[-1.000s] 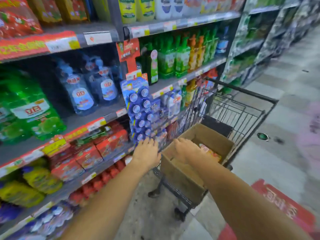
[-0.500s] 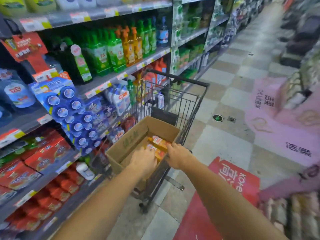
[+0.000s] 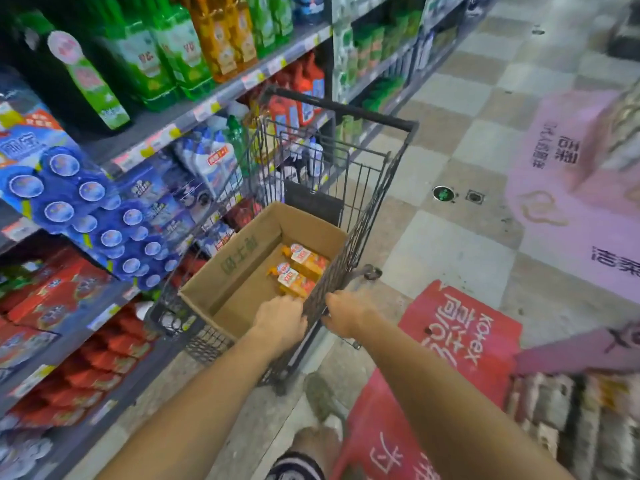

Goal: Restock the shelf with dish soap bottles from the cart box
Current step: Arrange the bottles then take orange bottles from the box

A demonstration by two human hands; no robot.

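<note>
Your left hand (image 3: 279, 323) reaches down into the near end of the cardboard box (image 3: 239, 265), fingers curled downward just short of the nearest orange dish soap bottle (image 3: 294, 280); whether it grips anything you cannot tell from here. Your right hand (image 3: 346, 315) sits just outside the box, fingers wrapped over the top wire rim of the shopping cart (image 3: 349, 220) on its near right corner. The box is plain brown corrugated board with green printing on its inner left wall, and it fills the floor of the black wire-mesh cart. Two orange plastic bottles with white and red labels lie flat, side by side, against the box's right wall. Left of the cart, the metal shelf (image 3: 221, 98) carries upright green and orange bottles (image 3: 214, 39).
</note>
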